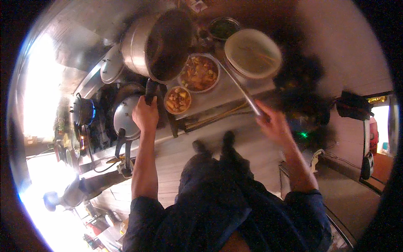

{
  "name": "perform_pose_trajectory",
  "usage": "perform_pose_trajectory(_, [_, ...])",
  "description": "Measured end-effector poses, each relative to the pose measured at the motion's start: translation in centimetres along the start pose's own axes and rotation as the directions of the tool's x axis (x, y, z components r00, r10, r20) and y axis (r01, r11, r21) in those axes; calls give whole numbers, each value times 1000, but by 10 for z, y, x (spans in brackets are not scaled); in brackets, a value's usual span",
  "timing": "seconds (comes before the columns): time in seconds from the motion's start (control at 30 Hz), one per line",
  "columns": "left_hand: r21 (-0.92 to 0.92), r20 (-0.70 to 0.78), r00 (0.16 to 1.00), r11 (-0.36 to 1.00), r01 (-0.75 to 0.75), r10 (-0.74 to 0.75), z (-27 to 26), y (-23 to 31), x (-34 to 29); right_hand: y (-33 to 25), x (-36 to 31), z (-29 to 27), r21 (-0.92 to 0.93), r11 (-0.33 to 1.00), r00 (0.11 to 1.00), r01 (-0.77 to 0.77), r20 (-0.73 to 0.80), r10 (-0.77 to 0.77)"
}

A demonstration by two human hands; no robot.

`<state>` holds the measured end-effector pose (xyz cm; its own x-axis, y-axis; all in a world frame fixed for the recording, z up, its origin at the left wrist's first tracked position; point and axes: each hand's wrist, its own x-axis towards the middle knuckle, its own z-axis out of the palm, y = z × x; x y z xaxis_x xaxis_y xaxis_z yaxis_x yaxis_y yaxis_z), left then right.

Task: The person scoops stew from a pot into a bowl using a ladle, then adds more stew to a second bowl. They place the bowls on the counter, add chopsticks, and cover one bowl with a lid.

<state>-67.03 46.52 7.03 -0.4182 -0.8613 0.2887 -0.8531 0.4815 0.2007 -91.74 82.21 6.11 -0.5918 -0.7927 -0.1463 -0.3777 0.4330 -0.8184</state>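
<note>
My left hand [145,114] is closed around the black handle of a large metal pot [134,46]. The pot is tipped toward the right, its dark mouth facing a bowl of chunky reddish stew [199,73]. In my right hand [272,122] is a long-handled metal utensil [242,89], slanting up and left to the stew bowl's rim; its far end is too blurred to name. Just below the stew stands a smaller bowl of chunky food [177,100]. A pale lidded container [252,53] sits right of the utensil.
A round metal lid or pan [127,116] with a dark handle rests on the stove, left of my arm. Farther left a burner shows a blue flame [93,111]. Dark greens fill a bowl [224,28] at the back. What looks like another person [84,189] stands at lower left.
</note>
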Motion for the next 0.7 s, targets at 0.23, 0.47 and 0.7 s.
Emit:
perform_pose_trajectory(0.23, [-249, 18, 997, 965, 81, -79, 10, 1, 8, -4, -45, 51, 204, 976, 997, -73, -24, 79])
perform_pose_trajectory(0.47, [-574, 133, 976, 790, 218, -173, -11, -33, 10, -21, -70, 35, 340, 895, 957, -289, 85, 276])
perform_pose_trajectory(0.7, [-886, 158, 945, 382, 264, -285, -73, -138, -1, -19, -47, 74, 744, 520, 899, -420, 264, 349])
